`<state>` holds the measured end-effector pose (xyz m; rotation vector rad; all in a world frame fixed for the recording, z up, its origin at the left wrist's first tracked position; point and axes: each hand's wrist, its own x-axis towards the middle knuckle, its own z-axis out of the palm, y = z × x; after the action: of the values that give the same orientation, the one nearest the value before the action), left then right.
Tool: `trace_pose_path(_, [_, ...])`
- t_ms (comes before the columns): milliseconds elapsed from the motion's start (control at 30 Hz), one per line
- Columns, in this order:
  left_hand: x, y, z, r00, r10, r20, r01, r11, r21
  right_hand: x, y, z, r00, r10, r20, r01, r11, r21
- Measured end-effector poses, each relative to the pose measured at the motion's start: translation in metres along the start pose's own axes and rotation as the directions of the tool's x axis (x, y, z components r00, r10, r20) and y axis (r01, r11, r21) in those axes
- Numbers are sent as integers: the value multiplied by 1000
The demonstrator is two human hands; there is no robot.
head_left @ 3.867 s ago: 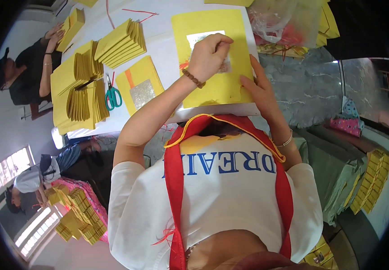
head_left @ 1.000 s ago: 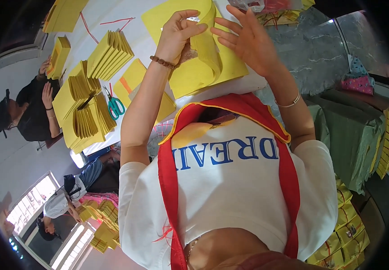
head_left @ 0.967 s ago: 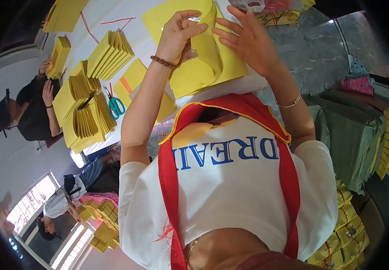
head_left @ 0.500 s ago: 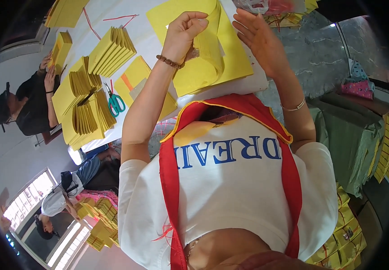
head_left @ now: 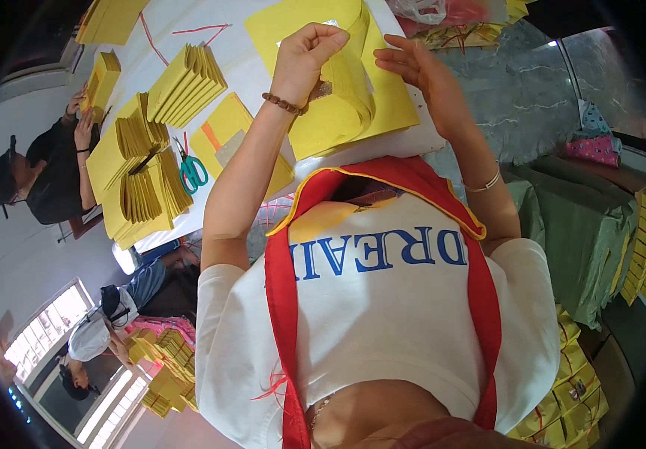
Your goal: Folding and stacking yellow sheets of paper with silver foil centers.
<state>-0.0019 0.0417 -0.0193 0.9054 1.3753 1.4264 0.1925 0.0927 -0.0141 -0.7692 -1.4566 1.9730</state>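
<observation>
Evidently the left hand has its thumb pressed against its curled fingers, pinching the yellow sheet near its bent-over edge. The right hand has hold of nothing, its fingers spread a little and slightly bent, just beside the sheet's curve. That sheet bows up above another layer of yellow paper at the near edge of the white table. Left of the left forearm lies a smaller yellow piece with an orange stripe, then scissors with teal handles. Further left come folded yellow stacks, with red string beyond them. Across the table's left side, a co-worker in black handles a yellow block
</observation>
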Motion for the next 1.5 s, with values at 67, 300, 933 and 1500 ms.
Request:
trace_pose_path(67, [-1,1,1,1000,-2,-5,2,1000,-7,0,0,0,1000,3,-6,-3,1000,7])
trace_pose_path(300, [0,-3,0,1000,19,-7,-19,1000,-9,-1,1,2,1000,15,-24,-13,997,74])
trace_pose_path(933, [1,-4,-3,999,29,-16,-28,998,55,-1,6,1,998,-61,-13,62,998,8])
trace_pose_path(1500, [-1,-1,0,998,56,-19,-54,996,75,-5,3,5,997,-64,-32,66,996,59])
